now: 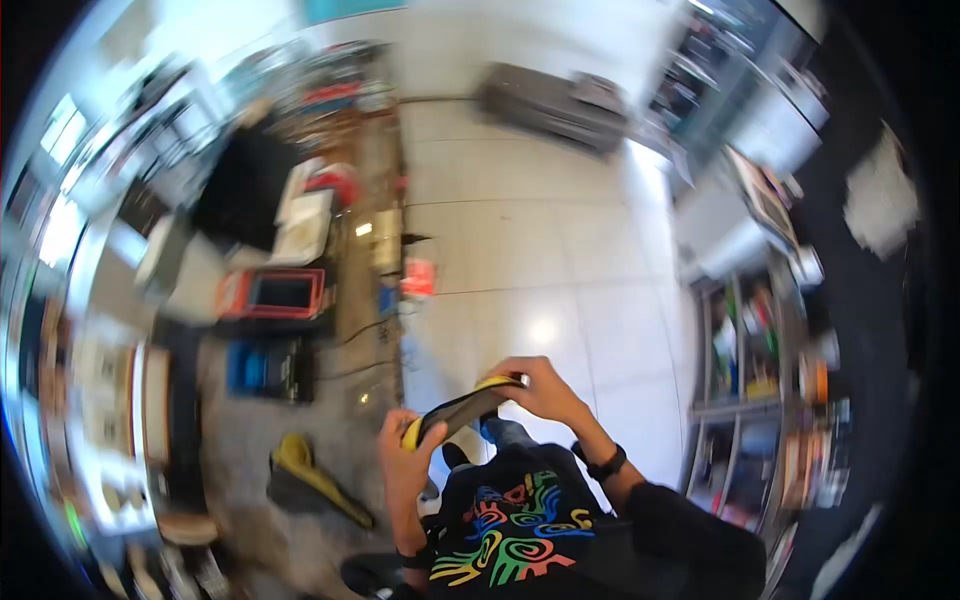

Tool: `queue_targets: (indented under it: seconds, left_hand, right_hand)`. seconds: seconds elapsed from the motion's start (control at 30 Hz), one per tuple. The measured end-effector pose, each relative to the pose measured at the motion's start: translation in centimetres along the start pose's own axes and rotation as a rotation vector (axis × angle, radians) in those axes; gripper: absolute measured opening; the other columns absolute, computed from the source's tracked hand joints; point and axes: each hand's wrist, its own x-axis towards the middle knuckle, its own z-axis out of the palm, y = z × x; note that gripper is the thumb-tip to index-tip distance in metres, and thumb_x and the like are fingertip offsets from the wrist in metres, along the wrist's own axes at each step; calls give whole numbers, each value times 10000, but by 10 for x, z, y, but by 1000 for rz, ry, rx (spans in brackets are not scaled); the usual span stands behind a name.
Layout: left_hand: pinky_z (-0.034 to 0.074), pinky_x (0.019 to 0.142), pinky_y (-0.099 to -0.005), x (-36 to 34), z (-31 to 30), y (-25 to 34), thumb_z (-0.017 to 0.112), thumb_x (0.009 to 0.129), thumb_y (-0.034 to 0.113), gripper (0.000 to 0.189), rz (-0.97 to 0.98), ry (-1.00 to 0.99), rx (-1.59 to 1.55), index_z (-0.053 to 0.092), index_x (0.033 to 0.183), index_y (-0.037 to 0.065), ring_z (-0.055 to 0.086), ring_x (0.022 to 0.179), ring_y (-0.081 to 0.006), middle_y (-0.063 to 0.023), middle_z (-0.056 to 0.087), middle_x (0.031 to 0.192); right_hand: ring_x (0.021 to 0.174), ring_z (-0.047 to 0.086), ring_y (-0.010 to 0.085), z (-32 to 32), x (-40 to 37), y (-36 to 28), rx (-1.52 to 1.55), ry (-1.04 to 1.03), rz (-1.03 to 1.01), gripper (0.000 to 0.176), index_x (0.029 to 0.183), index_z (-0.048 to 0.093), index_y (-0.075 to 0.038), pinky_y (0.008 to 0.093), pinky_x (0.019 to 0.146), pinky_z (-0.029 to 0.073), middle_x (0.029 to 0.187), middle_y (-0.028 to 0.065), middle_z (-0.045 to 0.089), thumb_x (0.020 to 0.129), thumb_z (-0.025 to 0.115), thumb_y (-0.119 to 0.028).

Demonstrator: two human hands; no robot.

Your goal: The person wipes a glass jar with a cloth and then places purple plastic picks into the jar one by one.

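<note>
Between both hands, in front of my chest, is a long curved grey and yellow shoe piece [460, 411] with a dark edge. My left hand [408, 440] grips its near left end, thumb on the inner face. At the other end, the fingers of my right hand [545, 390] close around the yellow tip. A similar grey and yellow shoe piece [318, 482] lies on the workbench [235, 425] to my left, apart from my hands. Blur hides the finer details of both pieces.
On the bench are a red-framed device [275, 292], a blue and black box [268, 370] and a cable. Shelves [735, 408] with assorted items line the right side. A dark bench seat [550, 105] stands across the tiled floor [550, 240].
</note>
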Motion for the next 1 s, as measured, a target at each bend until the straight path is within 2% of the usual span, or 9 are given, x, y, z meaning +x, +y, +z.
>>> queue_targets:
  seconds: [0.1, 0.23, 0.3, 0.37, 0.47, 0.57, 0.73, 0.8, 1.0]
  left_hand:
    - [409, 617, -245, -18, 31, 17, 705, 774, 73, 182, 107, -372, 295, 556, 809, -26, 454, 655, -80, -15, 523, 714]
    - [429, 643, -282, -14, 110, 22, 674, 764, 36, 152, 228, -573, 303, 562, 825, -47, 472, 661, -121, -65, 544, 697]
    - [433, 648, -295, -6, 136, 33, 666, 771, 39, 152, 345, -665, 462, 569, 845, -52, 475, 661, -132, -73, 548, 692]
    - [437, 642, -304, -3, 183, 40, 658, 782, 57, 150, 320, -811, 558, 580, 857, -47, 486, 647, -143, -86, 556, 682]
    - [442, 610, -316, -23, 266, 50, 631, 790, 79, 145, 305, -1178, 680, 599, 873, -35, 519, 614, -165, -107, 570, 660]
    - [437, 591, -303, -30, 341, 36, 609, 779, 68, 157, 454, -1204, 607, 608, 896, -36, 524, 608, -149, -99, 575, 658]
    - [383, 525, -261, -53, 461, 54, 616, 860, 132, 175, 420, -1359, 605, 610, 836, -41, 463, 577, -70, -14, 527, 608]
    - [321, 500, -241, -63, 503, 64, 598, 911, 193, 260, 82, -1523, 404, 584, 780, -31, 392, 575, -34, 47, 470, 606]
    - [241, 536, -232, -60, 626, 59, 568, 934, 222, 308, 171, -1426, 336, 504, 716, 14, 290, 614, -36, 84, 355, 640]
  right_hand:
    - [759, 636, 184, -36, -61, 5, -3, 274, 76, 182, 941, 679, -19, 297, 709, 501, 860, 107, 683, 759, 681, -12]
    - [774, 651, 209, -102, -141, 21, -91, 664, 107, 152, 921, 680, -11, 304, 720, 510, 855, 116, 685, 775, 684, -50]
    - [772, 654, 215, -108, -158, 37, -58, 774, 174, 148, 919, 683, -14, 306, 724, 513, 848, 117, 686, 780, 686, -64]
    - [748, 652, 213, -130, -192, 59, -31, 994, 272, 148, 919, 692, -24, 310, 724, 516, 832, 117, 688, 784, 691, -86]
    - [734, 651, 207, -168, -245, 82, -84, 1181, 351, 157, 923, 695, -24, 312, 718, 514, 820, 108, 691, 779, 697, -89]
    - [741, 651, 202, -213, -304, 98, -90, 1315, 420, 155, 924, 696, -28, 309, 721, 512, 811, 101, 691, 776, 689, -74]
    - [758, 646, 232, -278, -396, 118, -280, 1539, 466, 152, 923, 695, -24, 318, 718, 505, 863, 110, 688, 773, 673, -37]
    - [750, 642, 216, -298, -418, 123, -276, 1636, 539, 160, 931, 698, -22, 309, 721, 503, 858, 107, 691, 775, 689, -51]
    - [755, 639, 181, -356, -445, 169, -206, 1770, 610, 172, 945, 699, -13, 295, 737, 501, 839, 104, 695, 779, 701, -58]
